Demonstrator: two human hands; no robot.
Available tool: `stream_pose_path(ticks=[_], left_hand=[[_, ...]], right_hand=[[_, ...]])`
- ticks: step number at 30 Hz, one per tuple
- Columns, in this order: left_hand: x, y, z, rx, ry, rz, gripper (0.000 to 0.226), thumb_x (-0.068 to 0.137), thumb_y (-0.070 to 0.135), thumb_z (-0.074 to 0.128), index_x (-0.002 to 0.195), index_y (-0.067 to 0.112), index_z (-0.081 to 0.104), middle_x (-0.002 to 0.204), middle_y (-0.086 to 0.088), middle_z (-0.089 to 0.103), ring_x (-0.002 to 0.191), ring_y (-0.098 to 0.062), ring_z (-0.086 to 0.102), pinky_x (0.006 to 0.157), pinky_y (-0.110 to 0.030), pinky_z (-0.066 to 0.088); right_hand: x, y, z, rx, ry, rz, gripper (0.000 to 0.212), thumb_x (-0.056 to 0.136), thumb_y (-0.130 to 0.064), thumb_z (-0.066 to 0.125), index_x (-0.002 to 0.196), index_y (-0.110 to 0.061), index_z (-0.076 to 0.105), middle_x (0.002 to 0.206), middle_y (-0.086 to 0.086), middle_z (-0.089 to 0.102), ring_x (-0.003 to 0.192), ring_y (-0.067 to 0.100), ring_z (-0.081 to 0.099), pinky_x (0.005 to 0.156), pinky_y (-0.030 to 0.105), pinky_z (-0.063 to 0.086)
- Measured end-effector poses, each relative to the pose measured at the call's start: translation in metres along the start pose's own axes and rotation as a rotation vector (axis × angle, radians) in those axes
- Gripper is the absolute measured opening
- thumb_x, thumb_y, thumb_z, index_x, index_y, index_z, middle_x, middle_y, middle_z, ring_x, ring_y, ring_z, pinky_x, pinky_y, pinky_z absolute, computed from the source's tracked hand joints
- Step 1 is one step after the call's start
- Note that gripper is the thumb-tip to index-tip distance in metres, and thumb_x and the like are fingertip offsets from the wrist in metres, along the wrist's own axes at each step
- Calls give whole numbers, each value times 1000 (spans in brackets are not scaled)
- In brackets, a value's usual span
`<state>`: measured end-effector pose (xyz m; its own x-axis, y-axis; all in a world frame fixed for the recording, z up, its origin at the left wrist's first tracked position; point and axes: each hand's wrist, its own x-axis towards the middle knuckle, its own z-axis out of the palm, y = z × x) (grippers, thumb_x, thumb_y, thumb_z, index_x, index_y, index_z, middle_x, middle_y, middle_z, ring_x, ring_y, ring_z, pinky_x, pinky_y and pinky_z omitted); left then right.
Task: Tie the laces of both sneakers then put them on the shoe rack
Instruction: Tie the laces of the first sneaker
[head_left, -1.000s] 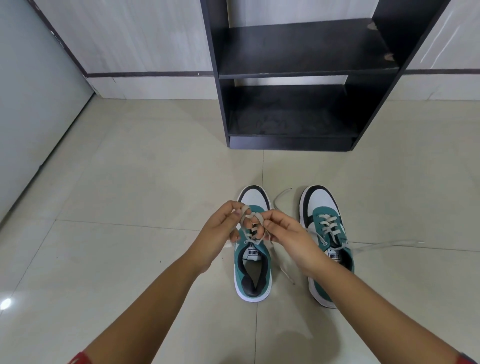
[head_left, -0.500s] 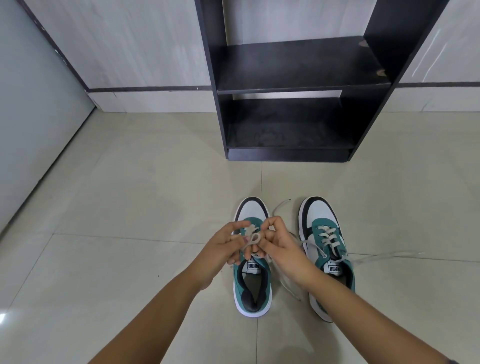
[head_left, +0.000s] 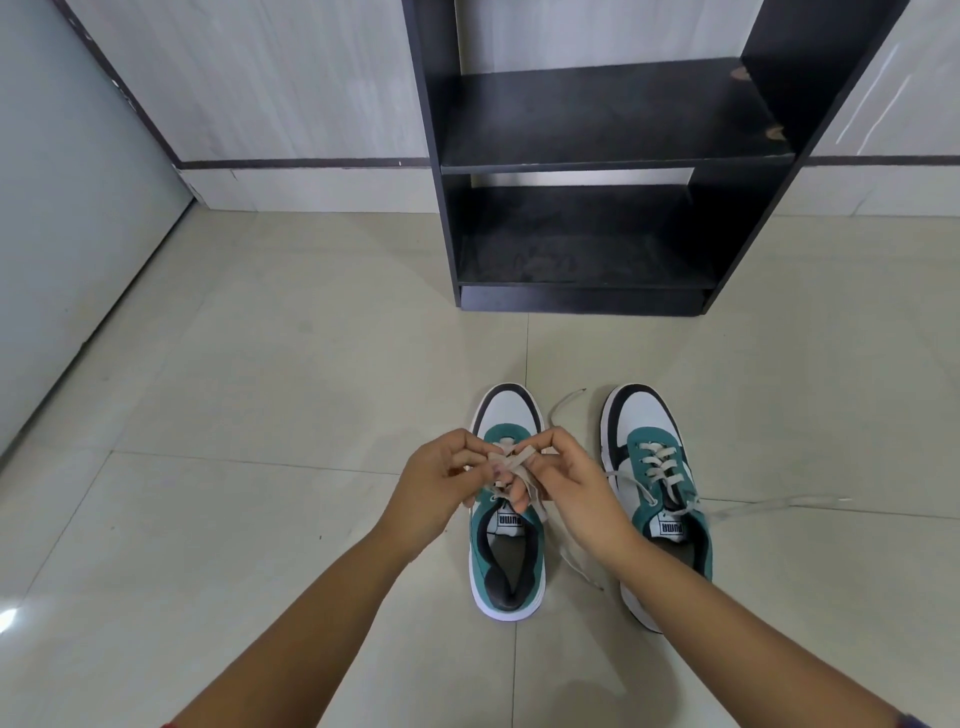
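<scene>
Two sneakers sit side by side on the tile floor (head_left: 260, 415), toes pointing away from the person twd the shoe rack (head_left: 597, 156), long axes running near-to-far and roughly parallel.

Left sneaker (head_left: 506, 561): both hands are over its tongue area. Left hand (head_left: 441, 483) has fingers pinched on the laces (head_left: 511, 460) from the left; right hand (head_left: 571, 483) has fingers pinched on the same laces from the right. Laces are bunched btwn the two sets of fingertips, w/ loose ends hanging below the fingers over the shoe's opening. Whether the knot is formed can't be told, since fingers cover part of it. Heel of this shoe lies nearer the person than the fingers, toe cap just beyond them.

Right sneaker (head_left: 654, 483): just right of the right hand's fingers, partly under the right wrist and forearm. Its laces (head_left: 660, 467) are untied: one end trails far right along the floor, another curls out on the floor btwn the two toe caps, beyond the fingers.

Shoe rack stands well beyond the fingers, against the wall, dark, two open shelves showing.
</scene>
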<state>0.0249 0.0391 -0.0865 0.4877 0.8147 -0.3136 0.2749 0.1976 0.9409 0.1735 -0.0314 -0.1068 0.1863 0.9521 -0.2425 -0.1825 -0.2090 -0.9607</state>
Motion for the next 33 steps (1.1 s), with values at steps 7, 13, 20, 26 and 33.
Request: stream_pose_path(ticks=[7, 13, 20, 26, 33], left_hand=[[-4, -8, -1, 855, 77, 658, 13, 86, 19, 59, 99, 16, 63, 106, 4, 70, 79, -12, 65, 66, -22, 53], [1, -14, -14, 1188, -39, 1088, 23, 79, 11, 63, 101, 14, 56, 98, -3, 74, 58, -19, 59, 47, -22, 46], [1, -16, -17, 1225, -72, 1218, 22, 79, 11, 64, 95, 14, 49, 105, -4, 74, 63, -18, 59, 50, -21, 47], [1, -16, -17, 1258, -115, 862, 22, 70, 0, 66, 88, 11, 60, 81, -2, 69, 63, -18, 53, 42, -20, 33], [3, 2, -4, 722, 30, 139, 10, 88, 13, 55, 81, 13, 48, 77, -7, 62, 62, -19, 52, 54, -30, 38]], right_hand=[[8, -15, 3, 132, -9, 406, 18, 91, -3, 46, 83, -1, 62, 57, 9, 66, 48, 18, 61, 57, 24, 53], [18, -15, -2, 206, -83, 611, 24, 90, -4, 49, 72, -3, 64, 53, 4, 64, 47, 13, 58, 69, 27, 48], [19, -15, -5, 223, -164, 707, 34, 93, -11, 48, 65, -8, 68, 54, 3, 64, 49, 12, 59, 69, 24, 49], [9, -12, -1, 259, -123, 494, 16, 94, -11, 44, 92, -6, 60, 75, 10, 64, 61, 16, 58, 67, 27, 51], [3, -7, -2, -123, -124, 147, 19, 81, -1, 64, 83, -19, 58, 83, 3, 64, 75, 17, 59, 77, 28, 51]])
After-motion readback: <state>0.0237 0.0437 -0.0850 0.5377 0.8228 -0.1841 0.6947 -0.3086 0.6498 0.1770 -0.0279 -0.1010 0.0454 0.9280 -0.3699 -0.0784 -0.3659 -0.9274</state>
